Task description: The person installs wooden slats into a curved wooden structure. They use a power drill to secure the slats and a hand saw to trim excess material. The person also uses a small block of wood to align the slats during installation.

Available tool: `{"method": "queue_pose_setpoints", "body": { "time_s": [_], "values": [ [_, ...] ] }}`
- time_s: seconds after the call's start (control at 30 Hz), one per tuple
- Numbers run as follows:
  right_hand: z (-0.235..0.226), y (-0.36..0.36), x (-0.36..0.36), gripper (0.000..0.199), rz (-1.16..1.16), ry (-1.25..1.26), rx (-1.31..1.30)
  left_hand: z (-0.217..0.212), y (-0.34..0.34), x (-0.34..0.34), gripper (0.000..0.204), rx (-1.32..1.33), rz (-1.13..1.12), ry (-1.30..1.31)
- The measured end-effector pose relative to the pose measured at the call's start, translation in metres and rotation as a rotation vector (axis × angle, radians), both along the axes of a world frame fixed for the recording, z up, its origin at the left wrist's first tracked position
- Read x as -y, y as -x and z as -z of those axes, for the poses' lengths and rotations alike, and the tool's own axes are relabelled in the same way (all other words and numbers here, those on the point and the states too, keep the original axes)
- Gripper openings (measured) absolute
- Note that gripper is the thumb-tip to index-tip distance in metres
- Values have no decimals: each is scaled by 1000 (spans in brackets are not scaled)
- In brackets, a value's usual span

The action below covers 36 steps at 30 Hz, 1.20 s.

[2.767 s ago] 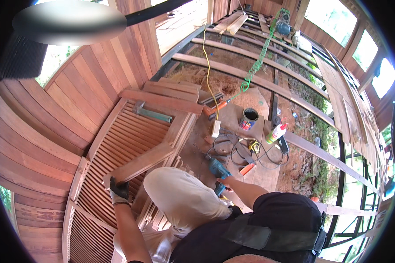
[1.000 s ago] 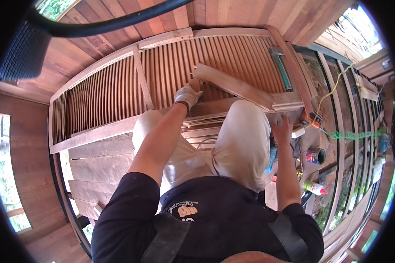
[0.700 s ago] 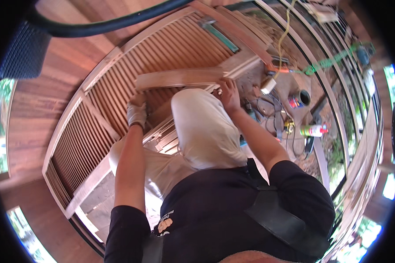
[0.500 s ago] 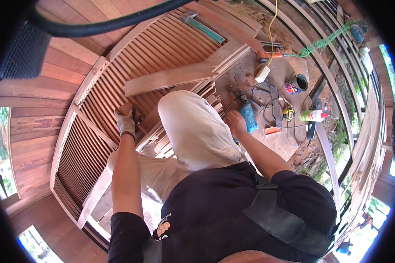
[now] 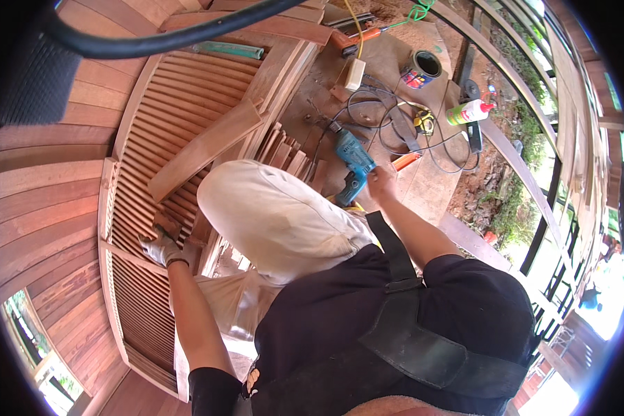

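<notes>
My left hand (image 5: 161,250), in a light work glove, is closed on a small brown wooden block (image 5: 167,226) over the slats of a louvered wooden panel (image 5: 177,100). Part of the block is hidden by the glove. My bare right hand (image 5: 383,186) is at the rear end of a blue corded power drill (image 5: 354,158), which lies on the ground board beside my knee. The drill's handle shows to the left of this hand. My right fingers are partly hidden, so I cannot tell whether they grip the drill.
A loose plank (image 5: 204,149) lies across the panel, with stacked strips (image 5: 284,156) beside it. On the right are a tape measure (image 5: 423,123), an open can (image 5: 425,66), a glue bottle (image 5: 469,111), a white power socket block (image 5: 355,74), an orange-handled tool (image 5: 405,161) and looping cords.
My view has turned, so the panel and tools sit further left and higher. The right hand has gone from the drill's left side to its right rear, and the drill's handle now shows.
</notes>
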State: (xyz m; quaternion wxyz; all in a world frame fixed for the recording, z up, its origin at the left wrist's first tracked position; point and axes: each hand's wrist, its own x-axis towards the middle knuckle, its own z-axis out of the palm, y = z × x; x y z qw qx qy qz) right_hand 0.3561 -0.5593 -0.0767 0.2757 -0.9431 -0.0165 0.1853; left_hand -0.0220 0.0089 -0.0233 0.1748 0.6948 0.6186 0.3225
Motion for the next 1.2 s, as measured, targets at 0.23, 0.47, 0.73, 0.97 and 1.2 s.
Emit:
{"method": "queue_pose_setpoints", "body": {
  "time_s": [0.23,0.47,0.73,0.97,1.2],
  "values": [
    [9,-26,-2,25,-223,-59,149,-99,-65,71,51,-90,304,250],
    [-5,-96,-100,28,-308,-601,-38,-151,12,32,45,45,508,572],
    [-159,-57,-350,74,-1398,-420,752,-85,146,108,46,-451,-4,-30],
    [-118,-46,-398,99,-1614,-62,643,-56,166,124,51,-517,-55,29],
    [-115,-42,-401,86,-1615,21,706,-56,166,124,46,-353,1,46]
  ]
}}
